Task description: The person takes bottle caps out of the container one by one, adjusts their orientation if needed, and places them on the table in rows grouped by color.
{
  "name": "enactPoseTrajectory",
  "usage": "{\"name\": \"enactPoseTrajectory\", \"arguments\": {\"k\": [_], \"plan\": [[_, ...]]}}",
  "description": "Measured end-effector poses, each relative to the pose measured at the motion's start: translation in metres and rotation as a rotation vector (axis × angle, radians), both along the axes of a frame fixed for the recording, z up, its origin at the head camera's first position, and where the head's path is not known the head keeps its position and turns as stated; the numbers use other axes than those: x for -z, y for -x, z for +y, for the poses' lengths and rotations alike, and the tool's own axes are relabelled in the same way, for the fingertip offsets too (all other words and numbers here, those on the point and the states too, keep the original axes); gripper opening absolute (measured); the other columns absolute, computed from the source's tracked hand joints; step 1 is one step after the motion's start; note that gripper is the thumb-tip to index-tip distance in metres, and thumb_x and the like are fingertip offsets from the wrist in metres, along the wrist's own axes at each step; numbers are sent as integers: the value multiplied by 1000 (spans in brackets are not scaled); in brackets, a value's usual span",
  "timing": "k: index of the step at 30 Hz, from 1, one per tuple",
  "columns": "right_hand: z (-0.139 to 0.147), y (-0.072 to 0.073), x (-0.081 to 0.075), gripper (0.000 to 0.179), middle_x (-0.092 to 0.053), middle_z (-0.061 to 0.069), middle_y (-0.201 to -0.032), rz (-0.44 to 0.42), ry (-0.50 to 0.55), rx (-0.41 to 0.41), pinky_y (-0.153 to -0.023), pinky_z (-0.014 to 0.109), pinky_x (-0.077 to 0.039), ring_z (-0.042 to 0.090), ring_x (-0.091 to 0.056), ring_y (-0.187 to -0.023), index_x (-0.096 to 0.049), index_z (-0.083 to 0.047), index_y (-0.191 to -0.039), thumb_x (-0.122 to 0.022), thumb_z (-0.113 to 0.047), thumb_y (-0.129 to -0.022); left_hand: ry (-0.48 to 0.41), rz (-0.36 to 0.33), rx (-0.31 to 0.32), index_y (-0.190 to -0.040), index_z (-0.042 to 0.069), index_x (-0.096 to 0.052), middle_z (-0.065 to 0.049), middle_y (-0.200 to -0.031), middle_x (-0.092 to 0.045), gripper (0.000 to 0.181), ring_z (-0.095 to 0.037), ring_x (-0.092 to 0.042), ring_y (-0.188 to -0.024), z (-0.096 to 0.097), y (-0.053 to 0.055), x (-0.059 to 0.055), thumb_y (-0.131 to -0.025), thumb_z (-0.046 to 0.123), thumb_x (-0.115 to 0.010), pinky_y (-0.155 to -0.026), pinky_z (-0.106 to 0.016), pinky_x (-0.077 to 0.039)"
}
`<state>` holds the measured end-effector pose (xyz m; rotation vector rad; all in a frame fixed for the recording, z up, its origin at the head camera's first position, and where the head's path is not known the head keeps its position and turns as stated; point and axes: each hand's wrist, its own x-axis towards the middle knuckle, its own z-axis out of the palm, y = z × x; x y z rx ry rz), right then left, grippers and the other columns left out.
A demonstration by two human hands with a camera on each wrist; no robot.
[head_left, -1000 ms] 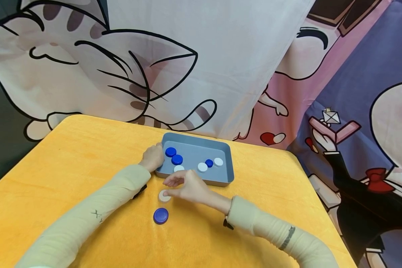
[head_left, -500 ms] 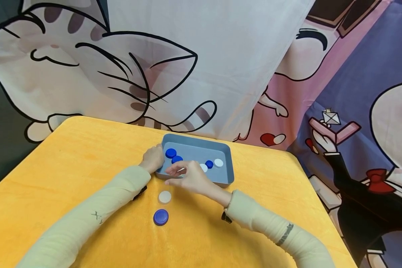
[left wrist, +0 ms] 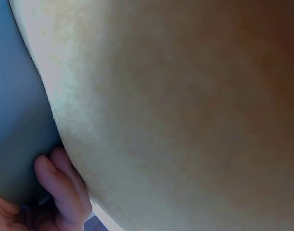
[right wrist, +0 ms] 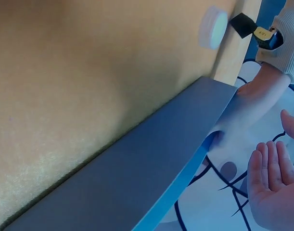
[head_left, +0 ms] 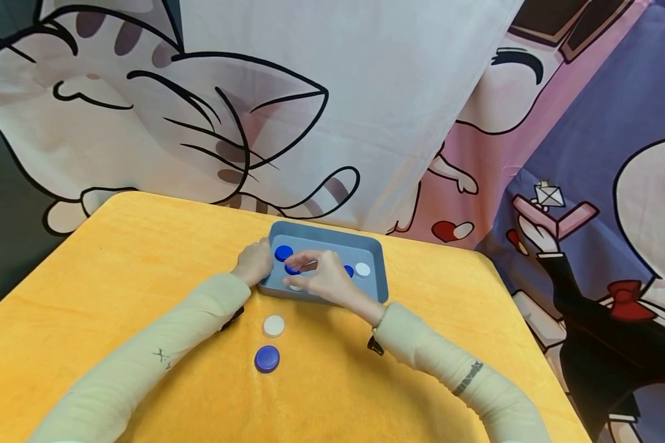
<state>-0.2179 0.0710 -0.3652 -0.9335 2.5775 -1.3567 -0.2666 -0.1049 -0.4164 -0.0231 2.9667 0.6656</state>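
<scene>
My left hand holds the left end of a grey-blue rectangular tray, its fingers at the wall. Over the tray's front part hovers my right hand, thumb and fingers apart with nothing between them; the right wrist view shows the fingers nearly straight. Inside the tray lie blue round discs, partly behind the right fingers, and white discs. A small blue disc is half covered by that hand. On the table in front of the tray are one white disc and one blue disc.
A yellow cloth covers the table, with the tray near its back edge. Behind hangs a curtain printed with cartoon figures. Both forearms wear pale sleeves and reach in from the front.
The right hand has let go of the white disc on the table, then risen and moved back and right over the tray. The left hand stays at the tray's end.
</scene>
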Motion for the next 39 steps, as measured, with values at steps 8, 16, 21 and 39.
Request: {"name": "enactPoseTrajectory", "arguments": {"k": [8, 16, 21, 39], "plan": [[5, 10, 6, 32, -73, 14, -103, -11, -57, 54, -88, 39, -54, 30, -67, -96, -72, -7, -105, -80, -22, -78, -5, -27, 5, -129, -13, -43, -31, -112, -62, 38, -39, -64, -101, 0, -1, -1, -98, 8, -44, -86, -49, -54], [11, 23, 16, 40, -72, 15, -107, -42, -84, 95, -86, 32, -55, 30, -67, -98, -69, -1, -111, -80, -20, -78, -12, -23, 3, -127, -13, -45, -31, -112, -62, 36, -39, -65, -100, 0, 0, 0, -97, 6, -44, -85, -49, -54], [17, 29, 23, 40, -71, 15, -108, -33, -112, 114, -86, 32, -55, 30, -67, -98, -69, 0, -111, -80, -19, -77, -19, -13, 14, -124, -14, -46, -31, -109, -63, 33, -39, -65, -98, -1, -1, -1, -96, 6, -44, -83, -50, -54], [22, 33, 41, 38, -73, 8, -104, -55, -212, 127, -82, 28, -56, 20, -69, -92, -71, -6, -108, -82, -24, -76, -26, -25, 6, -124, -13, -46, -30, -110, -63, 33, -37, -65, -97, -2, -1, -1, -97, 6, -43, -84, -49, -54]]}}
